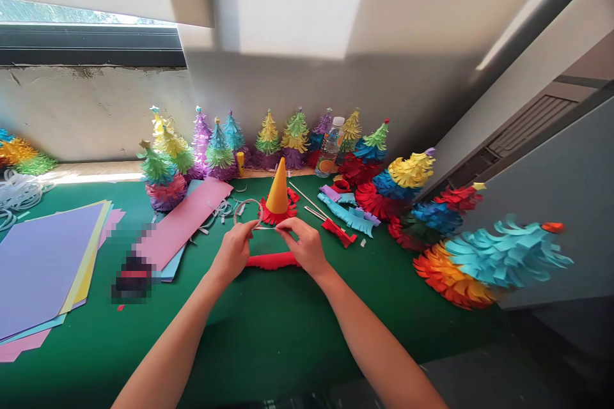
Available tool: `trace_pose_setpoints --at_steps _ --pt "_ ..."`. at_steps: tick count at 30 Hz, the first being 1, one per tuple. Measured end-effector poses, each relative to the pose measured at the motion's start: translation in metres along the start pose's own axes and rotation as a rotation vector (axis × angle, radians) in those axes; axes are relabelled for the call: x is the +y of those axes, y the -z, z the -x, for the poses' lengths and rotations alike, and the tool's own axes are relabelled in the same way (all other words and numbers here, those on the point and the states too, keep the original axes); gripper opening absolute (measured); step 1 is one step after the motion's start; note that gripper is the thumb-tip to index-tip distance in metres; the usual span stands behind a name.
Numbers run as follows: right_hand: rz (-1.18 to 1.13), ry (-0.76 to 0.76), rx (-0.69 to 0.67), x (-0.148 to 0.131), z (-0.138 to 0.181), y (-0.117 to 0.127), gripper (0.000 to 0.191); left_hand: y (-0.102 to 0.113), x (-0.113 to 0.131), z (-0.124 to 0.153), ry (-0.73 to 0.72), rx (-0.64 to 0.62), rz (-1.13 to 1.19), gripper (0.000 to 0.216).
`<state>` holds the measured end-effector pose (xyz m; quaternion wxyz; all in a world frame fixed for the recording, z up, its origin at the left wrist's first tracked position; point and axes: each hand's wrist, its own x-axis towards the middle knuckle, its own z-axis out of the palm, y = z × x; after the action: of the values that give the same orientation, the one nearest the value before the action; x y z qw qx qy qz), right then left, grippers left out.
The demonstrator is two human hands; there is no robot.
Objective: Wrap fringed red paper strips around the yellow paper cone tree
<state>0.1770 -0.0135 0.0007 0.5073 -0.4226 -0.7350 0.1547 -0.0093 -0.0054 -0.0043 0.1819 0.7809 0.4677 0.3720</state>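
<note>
My left hand (233,252) is closed around the lower edge of a roll of tape (248,201), held upright above the table. My right hand (307,246) pinches the free end of the tape, and a short pale stretch runs between both hands. Just beyond them a yellow paper cone (278,192) stands point up, with red fringed paper (267,213) around its base. Below the hands lies a red fringed paper strip (271,261), its ends partly hidden by them.
Finished fringed paper trees (295,131) line the back and right side. A plastic bottle (330,148) stands among them. Blue fringed strips (352,216) and thin sticks (309,198) lie to the right. Pink paper (187,220) and a stack of coloured sheets (48,262) are on the left.
</note>
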Motion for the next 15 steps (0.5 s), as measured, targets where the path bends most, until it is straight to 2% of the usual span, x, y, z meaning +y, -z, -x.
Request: trace_pose_setpoints --at_steps 6,11,15 --pt "0.065 0.088 -0.058 0.004 0.001 0.0 0.015 0.003 -0.001 -0.002 0.072 0.057 0.093 0.031" --pt "0.165 0.184 -0.141 -0.002 0.003 -0.002 0.016 0.008 -0.003 -0.007 0.223 0.059 0.334 0.027" --pt "0.216 0.266 -0.202 -0.009 0.004 -0.004 0.017 0.011 -0.002 -0.01 0.289 0.021 0.507 0.029"
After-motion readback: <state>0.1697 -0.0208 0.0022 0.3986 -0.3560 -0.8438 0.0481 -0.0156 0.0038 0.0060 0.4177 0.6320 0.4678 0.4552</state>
